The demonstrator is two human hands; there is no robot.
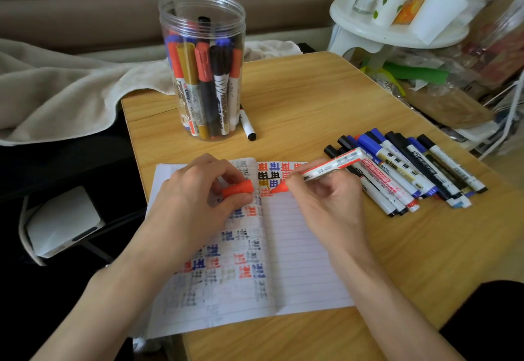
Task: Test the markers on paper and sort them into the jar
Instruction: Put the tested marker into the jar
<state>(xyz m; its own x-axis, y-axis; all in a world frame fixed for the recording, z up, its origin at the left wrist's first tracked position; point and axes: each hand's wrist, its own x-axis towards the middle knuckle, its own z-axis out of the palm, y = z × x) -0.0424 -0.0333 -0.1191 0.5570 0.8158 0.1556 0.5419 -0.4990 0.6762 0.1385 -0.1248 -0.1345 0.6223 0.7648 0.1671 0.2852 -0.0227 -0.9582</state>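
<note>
An open lined notebook (297, 261) lies on the wooden table (326, 99), its pages covered with red, blue and black test marks. My right hand (326, 199) grips an uncapped red marker (331, 165), tip touching the right page near the spine. My left hand (195, 202) rests on the left page and pinches the red cap (238, 189). A clear plastic jar (202, 68) stands at the back of the table, holding several markers upright. A pile of several capped markers (411, 170) lies to the right of the notebook.
One black-capped marker (246, 124) lies on the table beside the jar. A beige blanket (56, 91) drapes at the left. A white stool (397, 20) with bottles and clutter stands at the right. A white box (62, 221) sits below the table's left edge.
</note>
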